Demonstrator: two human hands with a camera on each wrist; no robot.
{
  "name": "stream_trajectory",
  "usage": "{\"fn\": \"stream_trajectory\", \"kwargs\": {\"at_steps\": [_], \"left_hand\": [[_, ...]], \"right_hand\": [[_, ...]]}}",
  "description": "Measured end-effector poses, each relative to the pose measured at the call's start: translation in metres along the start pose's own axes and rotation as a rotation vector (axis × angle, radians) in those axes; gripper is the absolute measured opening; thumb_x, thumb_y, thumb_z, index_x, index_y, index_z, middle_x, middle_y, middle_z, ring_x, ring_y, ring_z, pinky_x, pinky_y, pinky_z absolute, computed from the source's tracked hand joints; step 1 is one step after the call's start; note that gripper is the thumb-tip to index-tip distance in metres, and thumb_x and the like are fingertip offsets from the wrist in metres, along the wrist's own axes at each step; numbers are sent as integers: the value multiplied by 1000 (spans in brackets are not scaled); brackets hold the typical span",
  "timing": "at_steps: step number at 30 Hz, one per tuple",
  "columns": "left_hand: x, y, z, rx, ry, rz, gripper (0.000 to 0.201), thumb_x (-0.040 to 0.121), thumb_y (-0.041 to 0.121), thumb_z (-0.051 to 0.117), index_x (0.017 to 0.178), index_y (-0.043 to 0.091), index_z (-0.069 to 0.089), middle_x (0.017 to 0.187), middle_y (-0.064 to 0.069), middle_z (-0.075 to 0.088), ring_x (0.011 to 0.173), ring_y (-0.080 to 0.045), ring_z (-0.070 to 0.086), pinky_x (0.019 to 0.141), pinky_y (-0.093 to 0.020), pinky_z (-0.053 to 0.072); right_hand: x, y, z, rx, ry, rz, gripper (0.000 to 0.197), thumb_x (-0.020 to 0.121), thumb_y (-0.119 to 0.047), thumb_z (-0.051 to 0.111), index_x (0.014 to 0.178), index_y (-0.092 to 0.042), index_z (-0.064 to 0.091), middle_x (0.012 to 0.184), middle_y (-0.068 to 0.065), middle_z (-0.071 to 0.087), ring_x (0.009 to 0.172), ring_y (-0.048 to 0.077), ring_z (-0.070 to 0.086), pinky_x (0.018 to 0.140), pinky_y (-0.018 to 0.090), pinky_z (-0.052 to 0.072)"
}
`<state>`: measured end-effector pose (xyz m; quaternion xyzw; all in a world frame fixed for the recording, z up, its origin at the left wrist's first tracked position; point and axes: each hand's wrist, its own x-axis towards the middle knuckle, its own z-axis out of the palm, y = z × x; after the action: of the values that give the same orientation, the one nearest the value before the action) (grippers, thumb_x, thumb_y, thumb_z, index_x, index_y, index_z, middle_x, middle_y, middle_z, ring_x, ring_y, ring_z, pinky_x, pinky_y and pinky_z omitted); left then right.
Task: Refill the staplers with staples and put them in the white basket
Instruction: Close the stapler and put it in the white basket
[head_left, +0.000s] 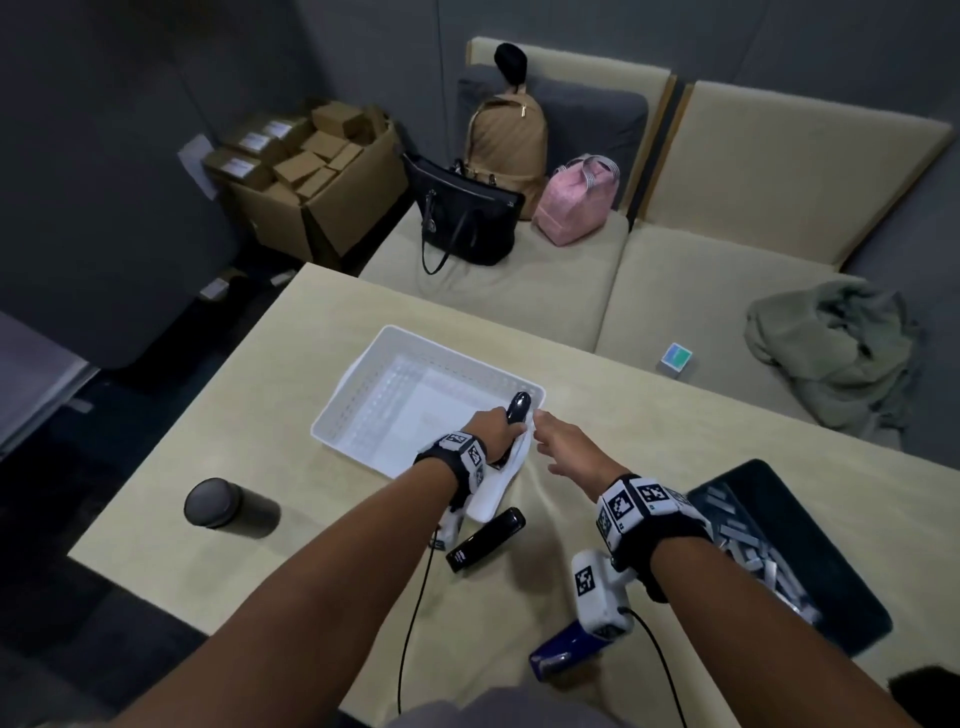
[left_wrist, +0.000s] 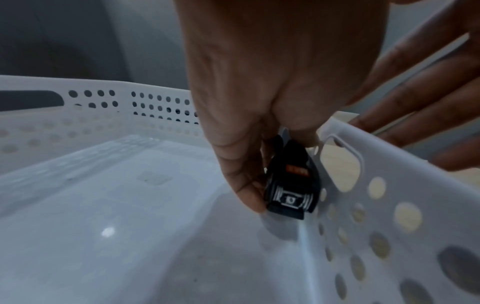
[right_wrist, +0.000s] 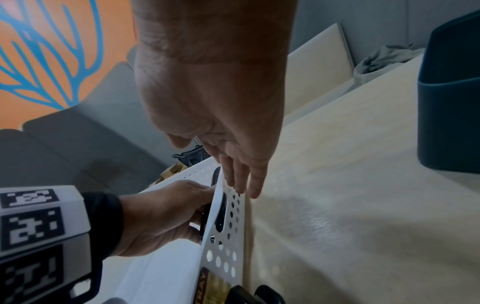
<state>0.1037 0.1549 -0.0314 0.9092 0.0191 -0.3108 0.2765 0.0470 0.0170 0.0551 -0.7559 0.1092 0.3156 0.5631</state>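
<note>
The white perforated basket (head_left: 345, 389) stands mid-table. My left hand (head_left: 496, 423) grips a black stapler (head_left: 519, 408) and holds it nose-down inside the basket, close against the right wall; in the left wrist view the stapler (left_wrist: 291, 185) hangs just above the basket floor (left_wrist: 116, 205). Outside that wall my right hand (head_left: 558, 439) is flat, with straight fingers (right_wrist: 241, 181) touching the basket wall (right_wrist: 233, 257). A second black stapler (head_left: 485, 540) lies on the table in front of the basket. A blue stapler (head_left: 566, 649) lies near the front edge, partly hidden by the wrist camera.
A dark tray (head_left: 779, 545) with several staple strips sits at the right of the table. A black cylinder (head_left: 223, 506) lies on its side at the left. Beyond the table is a sofa with bags (head_left: 467, 218) and a green jacket (head_left: 831, 353).
</note>
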Motion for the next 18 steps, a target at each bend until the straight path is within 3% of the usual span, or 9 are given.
{"fn": "stream_trajectory", "kwargs": {"at_steps": [4, 7, 9, 15, 18], "left_hand": [[7, 11, 1, 83, 11, 39, 48, 99, 40, 44, 101, -5, 60, 104, -25, 66, 97, -36, 61, 73, -34, 45], [10, 10, 3, 131, 51, 32, 43, 98, 38, 45, 104, -2, 61, 108, -24, 64, 103, -34, 57, 85, -40, 50], [11, 8, 5, 99, 75, 33, 43, 97, 37, 46, 108, -1, 61, 108, -22, 65, 104, -34, 59, 87, -42, 51], [-7, 12, 1, 20, 160, 3, 55, 97, 48, 40, 124, 2, 51, 128, -22, 52, 109, -37, 57, 92, -42, 47], [-33, 26, 2, 37, 312, 129, 44, 97, 39, 46, 124, 5, 50, 126, -20, 47, 112, -37, 53, 94, -44, 46]], "right_hand": [[1, 6, -5, -3, 16, -4, 32, 103, -45, 26, 110, -35, 55, 144, 3, 46, 136, 21, 40, 117, 45, 28], [-2, 13, -11, -30, 41, 19, 51, 101, -50, 26, 140, -23, 44, 151, 5, 40, 140, 22, 36, 117, 46, 27], [-6, 17, -16, -37, 60, 31, 59, 100, -53, 26, 147, -19, 35, 153, 5, 37, 141, 22, 35, 118, 46, 27], [-28, 38, -41, -11, 59, 73, 52, 102, -44, 34, 143, -14, 40, 137, 11, 51, 126, 27, 51, 103, 41, 41], [-39, 58, -53, -87, 72, 96, 51, 100, -44, 39, 142, -15, 42, 134, 9, 55, 120, 26, 55, 100, 41, 45]]}}
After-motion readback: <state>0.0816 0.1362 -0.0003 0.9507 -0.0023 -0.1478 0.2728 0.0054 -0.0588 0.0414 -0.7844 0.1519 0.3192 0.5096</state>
